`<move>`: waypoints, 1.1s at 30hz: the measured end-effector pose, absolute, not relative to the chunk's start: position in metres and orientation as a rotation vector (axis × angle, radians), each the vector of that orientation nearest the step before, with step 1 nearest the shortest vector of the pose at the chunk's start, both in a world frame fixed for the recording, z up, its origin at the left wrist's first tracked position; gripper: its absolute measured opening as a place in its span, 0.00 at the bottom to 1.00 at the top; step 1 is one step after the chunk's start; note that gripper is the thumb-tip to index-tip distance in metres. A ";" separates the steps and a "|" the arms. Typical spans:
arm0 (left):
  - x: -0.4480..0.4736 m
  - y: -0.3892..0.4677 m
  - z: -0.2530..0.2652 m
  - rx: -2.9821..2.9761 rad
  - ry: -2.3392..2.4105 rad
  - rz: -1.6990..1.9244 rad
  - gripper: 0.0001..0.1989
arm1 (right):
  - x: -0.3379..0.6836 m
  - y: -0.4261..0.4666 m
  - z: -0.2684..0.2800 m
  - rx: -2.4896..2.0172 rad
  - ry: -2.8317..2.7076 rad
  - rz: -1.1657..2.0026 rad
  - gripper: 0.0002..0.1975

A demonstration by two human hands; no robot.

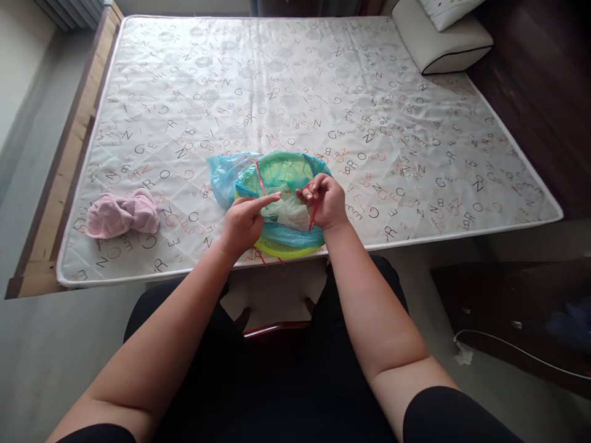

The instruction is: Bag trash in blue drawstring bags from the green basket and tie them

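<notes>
A yellow-green basin-like container (268, 248) stands at the mattress's near edge, lined with a translucent blue plastic bag (228, 175) that bulges out to the left. Whitish crumpled plastic (290, 212) shows inside. My right hand (325, 200) is closed over the right side, pinching a thin red drawstring (313, 215). At the left rim is my left hand (247, 223), index finger stretched across the opening and the other fingers curled. Red strands show above and below this hand, but what its curled fingers hold is hidden.
A patterned mattress (295, 104) spreads ahead, with a pink cloth bundle (122, 214) at left. A pale cushion (443, 40) lies at the far right corner. Wooden bed frame (69, 147) runs along the left. Dark furniture (517, 307) with a white cable stands at right.
</notes>
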State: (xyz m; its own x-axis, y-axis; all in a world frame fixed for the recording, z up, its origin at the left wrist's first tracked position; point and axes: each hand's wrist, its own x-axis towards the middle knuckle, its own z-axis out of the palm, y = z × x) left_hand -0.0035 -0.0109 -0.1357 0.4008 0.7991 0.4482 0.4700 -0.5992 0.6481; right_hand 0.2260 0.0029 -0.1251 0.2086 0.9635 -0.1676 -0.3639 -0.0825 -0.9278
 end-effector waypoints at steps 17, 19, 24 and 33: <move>-0.005 -0.009 -0.130 1.924 1.130 1.122 0.17 | 0.194 -0.013 -0.122 -1.436 -1.608 1.331 0.09; -0.005 -0.007 -0.130 1.713 1.159 1.245 0.17 | 0.198 -0.011 -0.112 -1.349 -1.413 1.163 0.10; -0.020 0.016 -0.125 1.238 1.303 1.428 0.21 | 0.233 0.003 -0.108 -1.251 -0.931 0.866 0.07; -0.075 0.044 -0.102 0.769 1.460 1.047 0.09 | 0.306 0.019 -0.133 -1.142 -0.455 0.822 0.13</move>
State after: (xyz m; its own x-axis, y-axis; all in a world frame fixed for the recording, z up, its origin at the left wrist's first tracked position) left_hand -0.0749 0.0443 -0.1023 -0.1609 0.9008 -0.4034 -0.0930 0.3931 0.9148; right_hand 0.3061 0.0187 -0.1328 0.6330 0.7697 -0.0832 -0.3378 0.1779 -0.9242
